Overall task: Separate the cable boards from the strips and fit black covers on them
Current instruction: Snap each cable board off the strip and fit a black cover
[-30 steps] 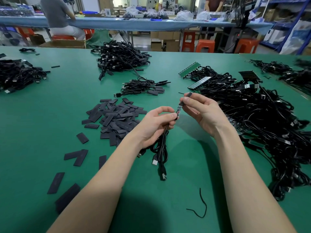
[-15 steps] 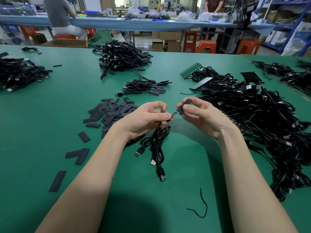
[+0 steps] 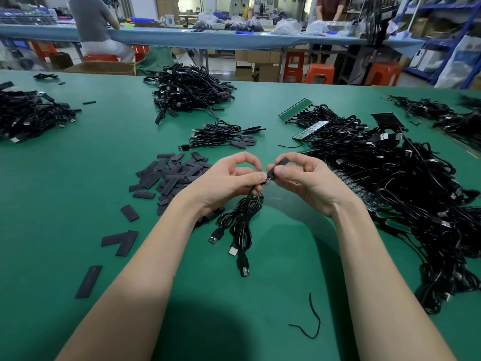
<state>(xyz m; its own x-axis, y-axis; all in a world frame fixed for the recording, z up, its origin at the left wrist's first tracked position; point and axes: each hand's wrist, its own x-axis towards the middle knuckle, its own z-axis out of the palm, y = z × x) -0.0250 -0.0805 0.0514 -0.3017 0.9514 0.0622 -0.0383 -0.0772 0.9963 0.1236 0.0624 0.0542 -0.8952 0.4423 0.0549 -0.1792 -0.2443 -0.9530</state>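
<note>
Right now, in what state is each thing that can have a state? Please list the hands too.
left hand: pinches the cable bundle near its top
right hand: pinches the black cover
black cover: held in the air, at the board's end
cable bundle: coiled, hangs down, plugs on the table
loose covers: heaped flat on the table
finished cables: small pile, covers fitted

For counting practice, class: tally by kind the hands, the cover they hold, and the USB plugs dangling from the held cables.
Bare hands, left and right: 2
Flat black cover: 1
Metal-tipped USB plugs on black cable bundle: 3
Total: 6
</note>
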